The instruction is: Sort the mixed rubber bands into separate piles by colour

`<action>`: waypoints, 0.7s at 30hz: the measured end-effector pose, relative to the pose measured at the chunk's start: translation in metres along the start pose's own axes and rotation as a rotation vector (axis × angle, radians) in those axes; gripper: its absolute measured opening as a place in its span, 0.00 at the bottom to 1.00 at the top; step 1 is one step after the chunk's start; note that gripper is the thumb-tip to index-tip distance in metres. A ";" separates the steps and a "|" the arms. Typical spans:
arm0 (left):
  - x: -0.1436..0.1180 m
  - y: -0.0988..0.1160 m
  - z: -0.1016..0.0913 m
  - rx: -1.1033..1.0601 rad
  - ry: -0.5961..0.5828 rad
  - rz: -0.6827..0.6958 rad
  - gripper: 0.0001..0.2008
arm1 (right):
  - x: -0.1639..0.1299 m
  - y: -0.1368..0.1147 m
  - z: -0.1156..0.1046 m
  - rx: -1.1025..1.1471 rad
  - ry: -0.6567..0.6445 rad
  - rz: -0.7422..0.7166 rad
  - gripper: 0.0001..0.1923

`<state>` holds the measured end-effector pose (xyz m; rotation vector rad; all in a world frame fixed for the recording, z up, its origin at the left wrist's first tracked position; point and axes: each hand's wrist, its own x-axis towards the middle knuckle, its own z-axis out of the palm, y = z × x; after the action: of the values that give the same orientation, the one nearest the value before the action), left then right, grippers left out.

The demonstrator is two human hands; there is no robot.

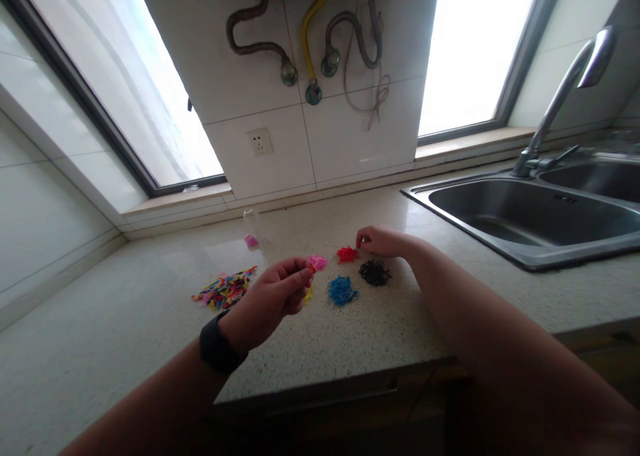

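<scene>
The left hand (pixel 273 299) is raised above the countertop (pixel 400 323), fingers curled inward with thumb and fingertips pinched together; whatever small item they may grip is too small to tell. A dark wristband (pixel 217 346) sits on the left wrist. Yellow bands (pixel 307 296) show just below the left fingertips.

The right hand (pixel 383 241) rests on the countertop with fingers drawn narrow, fingertips touching the red pile (pixel 347 254) of small elastic bands.

Sorted piles lie between the hands: a pink pile (pixel 317 263) just beside the left fingertips, a blue pile (pixel 342 290) in front of it, and a black pile (pixel 375 272) near the right wrist. A mixed-colour pile (pixel 225 288) lies to the left, apart from the sorted ones. A small clear bottle (pixel 250 228) stands near the wall.

A steel sink (pixel 530 219) with tap (pixel 565 89) occupies the right side. A wall socket (pixel 261 141) is set in the tiles. Faint lettering on the sink wall cannot be read.
</scene>
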<state>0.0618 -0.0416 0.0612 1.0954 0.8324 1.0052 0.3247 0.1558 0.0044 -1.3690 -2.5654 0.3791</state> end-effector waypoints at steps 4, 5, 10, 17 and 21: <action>-0.002 0.001 0.006 -0.055 -0.050 -0.004 0.11 | 0.000 0.001 0.001 0.002 0.008 0.000 0.13; -0.001 0.000 0.005 -0.046 -0.056 -0.007 0.11 | 0.001 0.001 0.002 0.001 0.009 0.002 0.13; 0.010 -0.010 -0.007 0.204 -0.007 0.012 0.11 | -0.001 -0.002 0.000 -0.032 0.006 0.011 0.13; 0.032 -0.011 -0.013 0.936 -0.014 0.210 0.12 | -0.004 -0.010 -0.003 -0.080 -0.001 0.036 0.13; 0.054 -0.004 -0.011 1.246 -0.023 0.291 0.11 | -0.006 -0.012 -0.003 -0.084 0.003 0.046 0.13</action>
<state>0.0711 0.0118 0.0517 2.3199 1.3492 0.6368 0.3194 0.1450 0.0110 -1.4581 -2.5785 0.2790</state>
